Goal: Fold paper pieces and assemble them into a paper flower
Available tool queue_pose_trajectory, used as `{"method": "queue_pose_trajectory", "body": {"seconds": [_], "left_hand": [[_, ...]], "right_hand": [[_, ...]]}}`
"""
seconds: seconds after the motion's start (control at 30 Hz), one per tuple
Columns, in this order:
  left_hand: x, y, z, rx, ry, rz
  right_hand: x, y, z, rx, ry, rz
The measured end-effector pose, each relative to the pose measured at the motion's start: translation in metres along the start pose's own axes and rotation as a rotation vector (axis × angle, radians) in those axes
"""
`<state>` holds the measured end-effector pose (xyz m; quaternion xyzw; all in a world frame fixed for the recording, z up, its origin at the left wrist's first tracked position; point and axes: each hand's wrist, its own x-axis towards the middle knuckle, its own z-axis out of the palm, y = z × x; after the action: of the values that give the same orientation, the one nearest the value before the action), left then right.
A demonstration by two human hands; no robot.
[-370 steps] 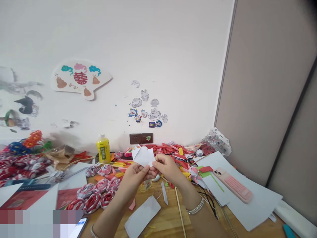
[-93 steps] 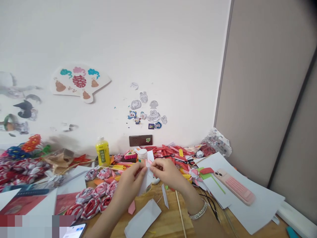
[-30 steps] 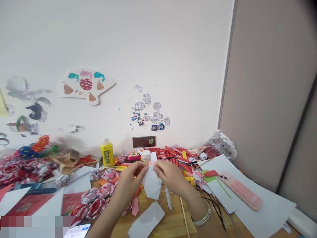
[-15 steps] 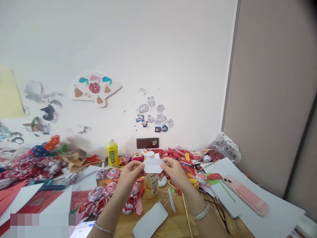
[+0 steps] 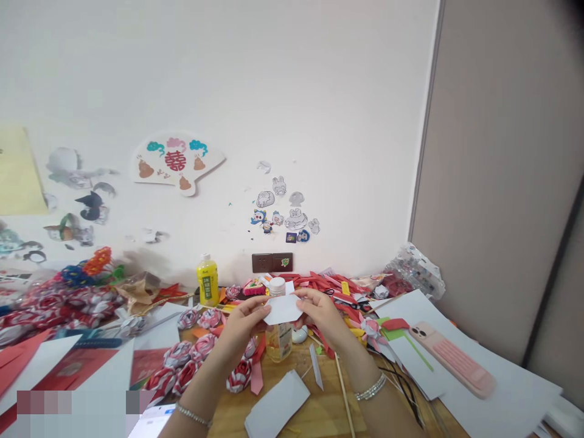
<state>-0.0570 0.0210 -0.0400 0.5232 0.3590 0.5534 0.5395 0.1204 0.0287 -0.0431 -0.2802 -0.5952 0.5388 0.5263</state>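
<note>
Between my two hands is a small piece of white paper, held up in front of a clear bottle with a white cap. My left hand pinches its left edge between thumb and fingers. On the right edge, my right hand grips it the same way. Below the hands, a stack of white paper slips lies on the wooden table, with a narrow folded strip beside it.
Red-and-white paper roses crowd the left, near a yellow bottle. Red paper strips are heaped at the back. A pink phone case rests on white sheets at right. A thin stick lies in front.
The white paper has dropped slightly and tilted in my hands, and the crease lines seen on it before no longer show. Both hands keep hold of it.
</note>
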Motion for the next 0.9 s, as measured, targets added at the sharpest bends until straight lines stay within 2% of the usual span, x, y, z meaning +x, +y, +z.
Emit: {"method": "queue_pose_trajectory", "body": {"seconds": [0.5,0.73,0.9], "left_hand": [[-0.0011,0.0054,0.0027,-0.053,0.006,-0.009],[-0.0027,0.0056,0.0051,0.018,-0.014,-0.062],[-0.0030,0.0059,0.0051,0.088,-0.040,-0.087]], "right_hand": [[0.0004,0.0043,0.0026,0.029,0.035,-0.061],[-0.0016,0.0020,0.0010,-0.033,0.011,-0.092],[0.0007,0.0034,-0.0011,-0.113,0.020,-0.064]]}}
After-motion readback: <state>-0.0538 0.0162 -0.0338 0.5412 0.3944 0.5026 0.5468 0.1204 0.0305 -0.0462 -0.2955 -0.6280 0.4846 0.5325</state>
